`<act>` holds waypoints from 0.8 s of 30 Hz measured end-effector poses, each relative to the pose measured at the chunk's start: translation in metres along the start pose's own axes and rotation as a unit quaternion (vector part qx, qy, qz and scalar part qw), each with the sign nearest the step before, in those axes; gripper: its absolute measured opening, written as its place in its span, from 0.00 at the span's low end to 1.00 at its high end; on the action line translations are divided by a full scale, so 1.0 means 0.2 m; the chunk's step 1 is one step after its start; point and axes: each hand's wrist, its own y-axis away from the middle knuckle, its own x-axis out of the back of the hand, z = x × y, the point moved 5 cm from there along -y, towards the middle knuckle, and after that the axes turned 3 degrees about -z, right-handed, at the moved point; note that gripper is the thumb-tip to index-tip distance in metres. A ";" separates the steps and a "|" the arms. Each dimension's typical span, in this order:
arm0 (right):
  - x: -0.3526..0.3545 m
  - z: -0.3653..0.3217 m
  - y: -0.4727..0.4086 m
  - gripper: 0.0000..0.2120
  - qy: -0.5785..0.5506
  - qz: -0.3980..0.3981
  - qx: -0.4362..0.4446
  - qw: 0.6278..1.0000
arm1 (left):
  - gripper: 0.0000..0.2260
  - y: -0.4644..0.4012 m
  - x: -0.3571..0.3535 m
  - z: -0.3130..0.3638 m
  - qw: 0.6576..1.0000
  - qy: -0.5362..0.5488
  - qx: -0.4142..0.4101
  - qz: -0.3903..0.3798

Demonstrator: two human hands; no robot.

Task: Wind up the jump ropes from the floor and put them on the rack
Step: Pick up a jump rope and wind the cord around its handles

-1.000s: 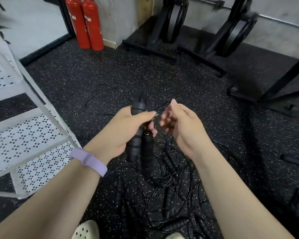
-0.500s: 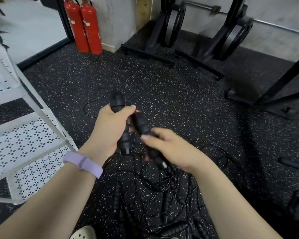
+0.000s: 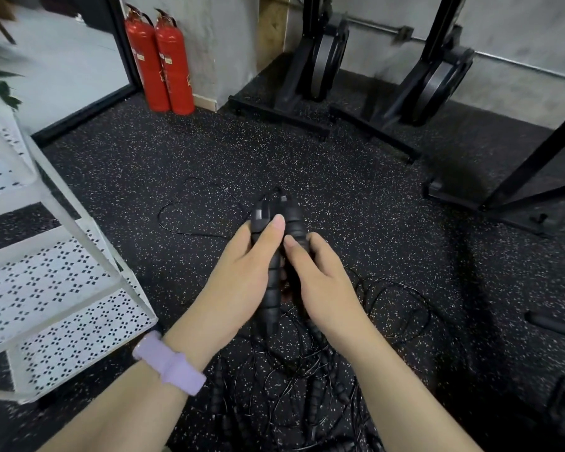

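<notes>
Speckled black floor, grey wall

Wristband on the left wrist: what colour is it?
Lilac; the soft lilac wristband shows clearly in the head view.

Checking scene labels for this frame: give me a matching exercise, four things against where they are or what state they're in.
Things:
1. two rope handles
2. fire extinguishers
3. white rack
4. tangled ropes

Places or states:
A. standing against the far wall
B. on the left, shelves perforated
C. side by side, gripped by the left hand and the right hand
D. heaped on the floor below the hands

Pairs: 1-C, 2-A, 3-B, 4-D
</notes>
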 end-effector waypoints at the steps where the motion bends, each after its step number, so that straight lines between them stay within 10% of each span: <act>1: 0.00 -0.01 0.01 0.12 -0.004 -0.002 0.006 1.000 | 0.12 0.01 -0.01 0.00 1.000 0.001 -0.006 0.004; 24: -0.08 -0.01 0.02 0.15 -0.040 -0.049 -0.070 0.996 | 0.09 -0.01 0.00 -0.01 0.991 0.066 0.004 0.113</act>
